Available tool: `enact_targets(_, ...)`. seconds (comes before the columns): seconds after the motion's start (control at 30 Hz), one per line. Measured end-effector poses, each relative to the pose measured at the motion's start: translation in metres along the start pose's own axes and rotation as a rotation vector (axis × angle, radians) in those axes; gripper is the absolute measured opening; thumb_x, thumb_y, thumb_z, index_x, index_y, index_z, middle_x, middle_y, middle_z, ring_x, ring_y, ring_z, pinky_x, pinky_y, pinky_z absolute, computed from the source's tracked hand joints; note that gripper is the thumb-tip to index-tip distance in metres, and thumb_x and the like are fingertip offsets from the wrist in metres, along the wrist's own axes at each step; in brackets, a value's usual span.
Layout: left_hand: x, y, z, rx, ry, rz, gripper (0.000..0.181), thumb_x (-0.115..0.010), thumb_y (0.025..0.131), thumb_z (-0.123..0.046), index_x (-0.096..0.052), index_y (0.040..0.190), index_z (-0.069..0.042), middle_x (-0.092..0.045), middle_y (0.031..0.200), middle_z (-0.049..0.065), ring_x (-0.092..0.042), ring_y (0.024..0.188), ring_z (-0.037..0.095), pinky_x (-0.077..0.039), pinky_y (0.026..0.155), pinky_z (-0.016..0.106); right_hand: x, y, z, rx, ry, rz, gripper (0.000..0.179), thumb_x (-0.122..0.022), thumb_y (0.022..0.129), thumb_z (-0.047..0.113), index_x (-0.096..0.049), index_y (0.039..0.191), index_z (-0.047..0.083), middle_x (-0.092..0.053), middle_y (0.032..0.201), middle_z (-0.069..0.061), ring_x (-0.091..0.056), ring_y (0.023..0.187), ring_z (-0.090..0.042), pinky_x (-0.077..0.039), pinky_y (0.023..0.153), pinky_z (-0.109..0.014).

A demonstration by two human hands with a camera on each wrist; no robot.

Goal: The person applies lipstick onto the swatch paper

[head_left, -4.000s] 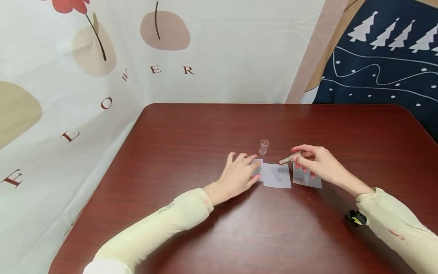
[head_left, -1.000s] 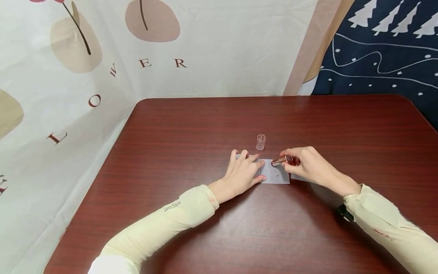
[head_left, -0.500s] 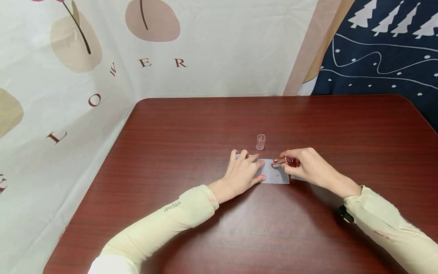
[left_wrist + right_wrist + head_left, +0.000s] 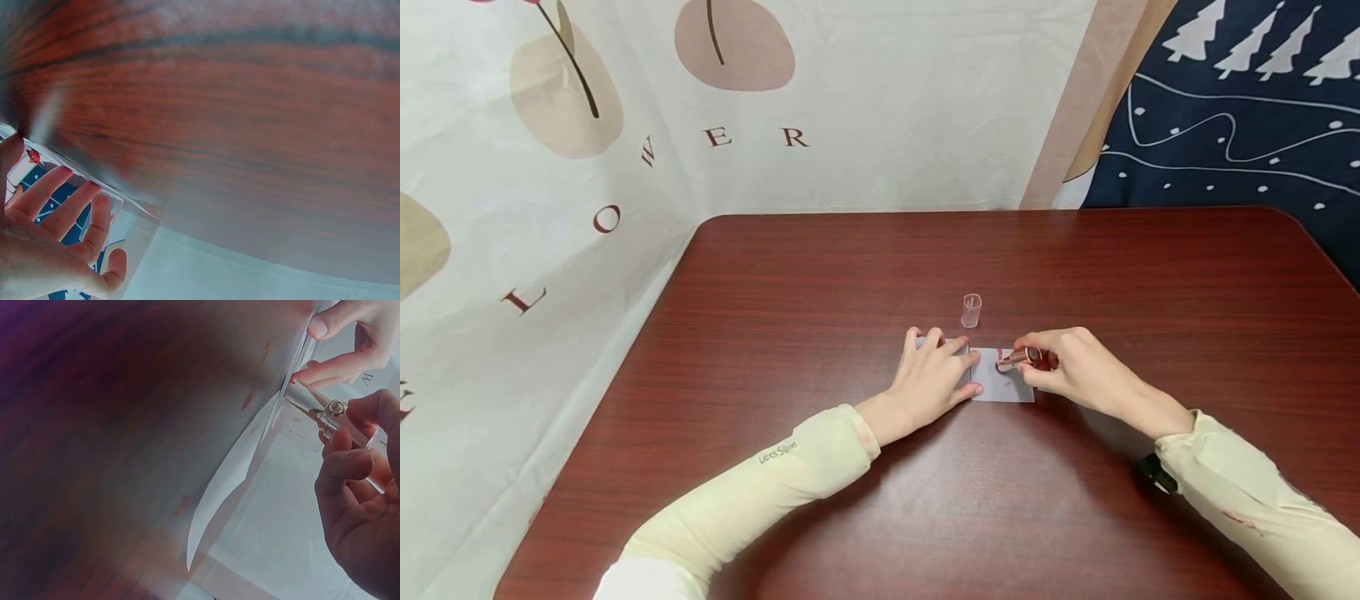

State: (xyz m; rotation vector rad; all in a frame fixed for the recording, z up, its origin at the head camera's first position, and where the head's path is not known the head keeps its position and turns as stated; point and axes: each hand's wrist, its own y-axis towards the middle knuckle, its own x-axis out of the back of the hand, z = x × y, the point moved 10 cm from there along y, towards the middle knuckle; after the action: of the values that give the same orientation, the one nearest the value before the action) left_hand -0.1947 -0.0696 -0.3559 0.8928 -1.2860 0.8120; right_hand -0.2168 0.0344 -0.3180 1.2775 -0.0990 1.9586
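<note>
Head view, lipstick: [image 4: 1019,358] low slant over middle paper [image 4: 991,389], tip down just below a short red mark [image 4: 1000,353]; I read the slant as stroke control.
Head view, right hand: [image 4: 1078,371] pinches the tube well behind the tip, I'd guess to leave the tip free.
Head view, left hand: [image 4: 925,382] grasps nothing; fingers spread over left paper [image 4: 964,380], thumb at middle paper's edge, probably steadying both.
Head view, cap: [image 4: 972,312] clear, boxy, rounded corners, plastic by the look; seems upright on table [image 4: 820,275], beyond the papers, likely parked clear of the work.
Left wrist view, left hand: fingers apart, slightly bent, nothing held. Table shows glossy red-brown grain; I get the papers only as a thin pale edge.
Right wrist view, right hand: thumb and curled fingers round the shiny metal tube; tip appears to meet paper.
Right wrist view, near paper: [image 4: 230,472] thin, bowed, pointed corner toward me.
</note>
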Motion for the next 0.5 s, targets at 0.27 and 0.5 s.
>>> enact_targets(0.27,-0.0003,-0.0005,0.0003,0.000,0.001,-0.007,0.046,-0.059,0.084,-0.054,-0.064,0.120,-0.025,-0.057,0.128,-0.001,-0.044,0.102,0.020,-0.026,0.087,0.045,-0.0012,-0.0010,0.0018,-0.009,-0.018,0.003,0.019,-0.068,0.075,0.003,-0.069,0.094,0.003,-0.059,0.071,0.007,-0.046,0.058,-0.005,-0.038,0.051,-0.021)
enact_targets(0.5,-0.0009,-0.0003,0.0010,0.000,0.009,-0.012,0.046,-0.058,0.084,-0.054,-0.064,0.120,-0.026,-0.056,0.128,-0.002,-0.044,0.103,0.020,-0.027,0.087,0.045,-0.0002,-0.0017,0.0044,0.015,-0.033,-0.020,0.019,-0.068,0.073,0.003,-0.069,0.092,0.001,-0.058,0.070,0.007,-0.046,0.058,-0.004,-0.039,0.052,-0.022)
